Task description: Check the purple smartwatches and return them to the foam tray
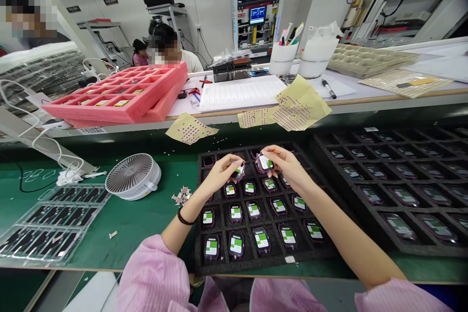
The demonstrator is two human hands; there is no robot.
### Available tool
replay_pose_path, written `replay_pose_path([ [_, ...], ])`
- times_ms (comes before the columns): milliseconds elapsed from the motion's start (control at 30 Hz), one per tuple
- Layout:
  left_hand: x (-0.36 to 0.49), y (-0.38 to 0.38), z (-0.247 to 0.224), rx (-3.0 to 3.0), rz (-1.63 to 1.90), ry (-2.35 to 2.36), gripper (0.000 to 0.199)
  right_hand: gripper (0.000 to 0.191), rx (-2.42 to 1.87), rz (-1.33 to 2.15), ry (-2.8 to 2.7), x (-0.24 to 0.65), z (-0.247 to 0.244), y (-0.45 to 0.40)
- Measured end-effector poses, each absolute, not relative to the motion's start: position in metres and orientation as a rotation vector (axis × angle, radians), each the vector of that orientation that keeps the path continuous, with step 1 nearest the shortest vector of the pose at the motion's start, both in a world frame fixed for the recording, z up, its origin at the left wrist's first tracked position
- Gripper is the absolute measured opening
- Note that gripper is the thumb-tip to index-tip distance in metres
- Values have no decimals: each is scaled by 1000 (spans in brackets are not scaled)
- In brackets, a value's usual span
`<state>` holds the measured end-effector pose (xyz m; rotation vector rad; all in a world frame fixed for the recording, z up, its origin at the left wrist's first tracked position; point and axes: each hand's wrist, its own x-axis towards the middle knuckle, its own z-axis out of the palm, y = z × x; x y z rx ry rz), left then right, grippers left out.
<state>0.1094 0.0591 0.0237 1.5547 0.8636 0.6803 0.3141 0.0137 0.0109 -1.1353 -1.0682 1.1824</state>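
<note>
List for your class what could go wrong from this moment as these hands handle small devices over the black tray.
The left hand holds a small device and the right hand holds another, both above the black compartment tray; a slip could drop one onto the devices below. The black bracelet on the left wrist might snag nearby devices. Loose scraps on the green mat could get pushed into open compartments.
</note>
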Motion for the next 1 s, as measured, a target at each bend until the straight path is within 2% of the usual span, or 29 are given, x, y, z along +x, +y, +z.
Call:
replay_pose_path([
  [533,109,59,24,1555,679,868,39,49,-999,1268,-1242,316,12,16],
  [767,109,59,24,1566,671,871,36,32,-1112,1168,-1051,314,15,14],
  [1000,109,59,24,1590,666,889,35,33,-1111,1172,-1041,316,15,15],
])
